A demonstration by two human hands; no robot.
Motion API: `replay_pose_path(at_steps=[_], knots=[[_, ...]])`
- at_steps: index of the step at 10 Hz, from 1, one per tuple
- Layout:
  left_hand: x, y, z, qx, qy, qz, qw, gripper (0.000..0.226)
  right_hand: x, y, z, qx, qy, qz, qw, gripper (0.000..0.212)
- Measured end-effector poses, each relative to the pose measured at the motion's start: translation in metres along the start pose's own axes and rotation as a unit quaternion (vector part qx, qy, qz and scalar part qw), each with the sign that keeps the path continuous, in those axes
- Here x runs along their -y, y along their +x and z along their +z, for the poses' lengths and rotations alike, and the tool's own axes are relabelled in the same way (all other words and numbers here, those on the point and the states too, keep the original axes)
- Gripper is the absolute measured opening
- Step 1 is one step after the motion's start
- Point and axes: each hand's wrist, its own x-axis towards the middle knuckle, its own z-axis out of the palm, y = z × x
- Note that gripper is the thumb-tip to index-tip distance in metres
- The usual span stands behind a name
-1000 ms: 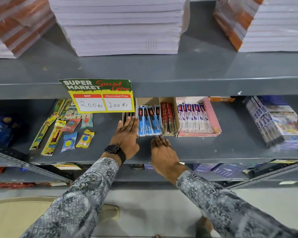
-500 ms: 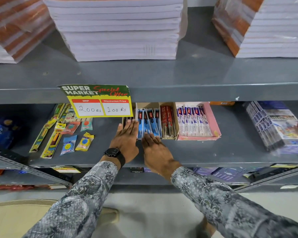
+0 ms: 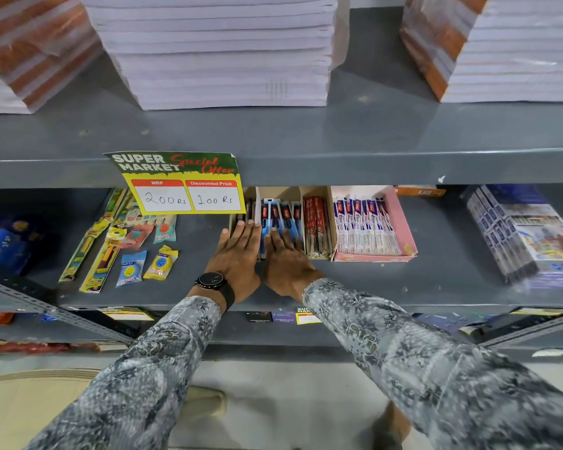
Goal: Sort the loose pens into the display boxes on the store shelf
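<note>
On the middle grey shelf (image 3: 436, 287) stand display boxes side by side: a narrow box of dark pens (image 3: 242, 212), a cardboard box of blue packed pens (image 3: 281, 212), a box of red packed pens (image 3: 316, 222) and a pink box of white-and-blue packed pens (image 3: 368, 227). My left hand (image 3: 238, 254), with a black watch at the wrist, lies flat with fingers reaching onto the dark pens box. My right hand (image 3: 285, 258) lies flat beside it, fingers on the front of the blue pens. Neither hand visibly holds a pen.
A yellow price sign (image 3: 182, 186) hangs from the upper shelf edge. Loose packets of stationery (image 3: 134, 251) lie left of the hands. A stack of boxed items (image 3: 520, 235) sits at the right. Paper reams (image 3: 218, 50) fill the upper shelf.
My right hand has moved left and forward from the bare shelf in front of the boxes onto the blue pens, closing up beside my left hand, which stays at the dark pens box.
</note>
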Motion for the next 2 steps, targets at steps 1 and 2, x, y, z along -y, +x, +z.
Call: replay_pose_path(at_steps=[1, 2], knots=[[-0.002, -0.002, -0.004, 0.007, 0.003, -0.012, 1.000, 0.095, -0.003, -0.016, -0.009, -0.023, 0.022, -0.035, 0.999, 0.073], [-0.013, -0.025, -0.006, -0.022, -0.015, -0.019, 0.999, 0.097, -0.010, -0.062, -0.015, -0.090, 0.037, -0.080, 0.992, 0.073]])
